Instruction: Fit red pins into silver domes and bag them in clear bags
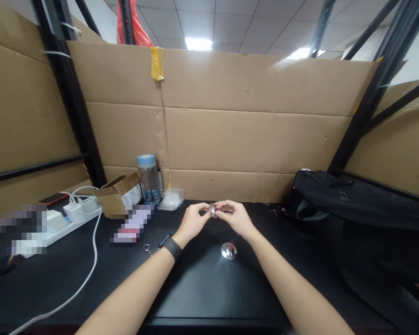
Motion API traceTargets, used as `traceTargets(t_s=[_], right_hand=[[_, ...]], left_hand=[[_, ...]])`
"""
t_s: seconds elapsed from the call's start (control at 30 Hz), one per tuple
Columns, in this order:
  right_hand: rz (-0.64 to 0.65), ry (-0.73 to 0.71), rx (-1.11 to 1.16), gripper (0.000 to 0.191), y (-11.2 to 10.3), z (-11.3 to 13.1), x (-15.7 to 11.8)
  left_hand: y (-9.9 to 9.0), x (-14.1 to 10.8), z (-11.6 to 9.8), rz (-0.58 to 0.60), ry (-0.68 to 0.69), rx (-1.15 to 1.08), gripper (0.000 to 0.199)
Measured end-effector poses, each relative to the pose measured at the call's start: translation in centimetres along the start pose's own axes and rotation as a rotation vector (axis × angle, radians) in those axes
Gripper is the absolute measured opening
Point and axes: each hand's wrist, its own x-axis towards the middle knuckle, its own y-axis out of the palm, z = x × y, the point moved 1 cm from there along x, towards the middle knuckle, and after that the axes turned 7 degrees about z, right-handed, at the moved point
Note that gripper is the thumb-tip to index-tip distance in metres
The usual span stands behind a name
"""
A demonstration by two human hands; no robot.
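Observation:
Both my hands meet over the black table [195, 288], holding a small shiny metal piece between their fingertips. My left hand [192, 222] pinches the left side of the metal piece [212, 210], and a dark watch is on that wrist. From the right, my right hand [236, 217] grips the same piece with thumb and fingers. Below the hands, a round silver metal disc [229, 251] lies on the table, with a reddish reflection at its centre. The piece's exact shape is too small to make out.
At the left are a power strip [61, 232] with a white cable, an open cardboard box [117, 197], a blue-lidded bottle [149, 181], a clear plastic packet [171, 199] and a key ring [147, 249]. A black bag [363, 209] fills the right side. Cardboard walls [223, 139] stand behind.

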Motion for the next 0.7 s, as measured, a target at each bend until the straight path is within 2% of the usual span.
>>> traceTargets(t_s=[0.17,0.43,0.53,0.7], right_hand=[[-0.010,0.006,0.021,0.030,0.0,-0.3,0.0],[0.022,0.070,0.018,0.028,0.1,-0.6,0.0],[0.052,0.051,-0.156,0.025,-0.2,-0.3,0.0],[0.076,-0.068,-0.533,0.017,-0.7,0.1,-0.2]], left_hand=[[0.4,0.3,1.0,0.045,0.019,-0.160,0.022],[0.1,0.0,0.8,-0.097,0.026,0.115,0.013],[0.2,-0.2,0.1,-0.099,0.049,0.195,0.011],[0.1,-0.4,-0.4,-0.075,0.056,0.282,0.011]])
